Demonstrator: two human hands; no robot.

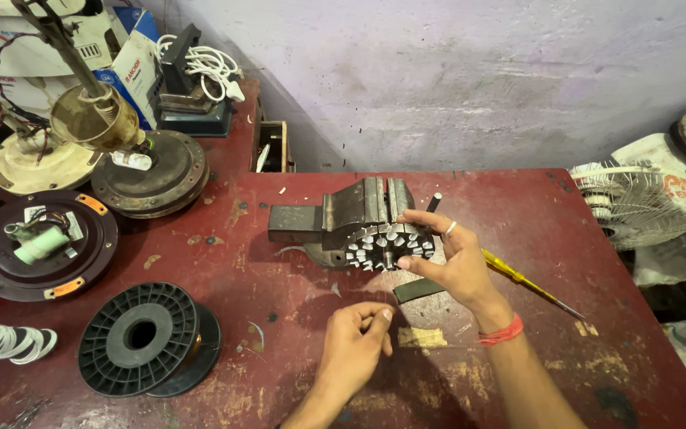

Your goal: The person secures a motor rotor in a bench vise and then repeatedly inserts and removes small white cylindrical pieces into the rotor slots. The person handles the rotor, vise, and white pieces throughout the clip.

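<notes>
A round slotted metal stator core [385, 245] with white insulation in its slots sits in front of a steel bench vise [343, 214] on the red worktable [224, 278]. My right hand [450, 258] grips the core at its right side, thumb below and fingers over the top; it wears a ring and a red wrist thread. My left hand [356, 342] hovers lower down near the table's middle with fingertips pinched together; whether it holds a thin wire I cannot tell. A dark flat strip [418, 290] lies under my right hand.
A yellow-handled screwdriver [522, 280] lies right of my hand. A black empty spool [140, 338] sits at lower left. Fan motor parts [41, 242] and a motor housing [148, 171] crowd the left. A white fan guard [633, 202] stands at right.
</notes>
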